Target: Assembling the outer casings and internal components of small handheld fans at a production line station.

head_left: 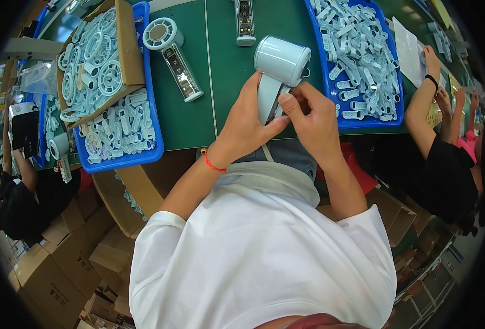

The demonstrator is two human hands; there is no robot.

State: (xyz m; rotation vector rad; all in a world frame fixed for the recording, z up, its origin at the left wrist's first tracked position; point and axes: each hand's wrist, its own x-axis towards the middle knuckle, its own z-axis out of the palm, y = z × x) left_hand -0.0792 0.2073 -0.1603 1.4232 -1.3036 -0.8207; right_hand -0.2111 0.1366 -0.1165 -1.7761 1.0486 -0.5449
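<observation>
My left hand [241, 125] is wrapped round the handle of a pale blue handheld fan [282, 61], with the round head tilted up and away from me. On the handle's right side my right hand [311, 112] is closed, its thumb and bent fingers pressed close to the handle's edge. A dark strip of the inside shows between my hands; what the right fingertips pinch there is hidden. A similar fan [172, 57] lies to the left, its handle uncovered to show a circuit board. Beyond the held fan, another uncovered handle [244, 24] reaches in from the top edge.
At the left, a blue tray [156, 143] of small pale blue parts carries a cardboard box [130, 41] of rings and covers. Another blue tray [357, 124] at the right is heaped with handle covers. The green table [190, 122] ends before my waist. Other people work on both sides.
</observation>
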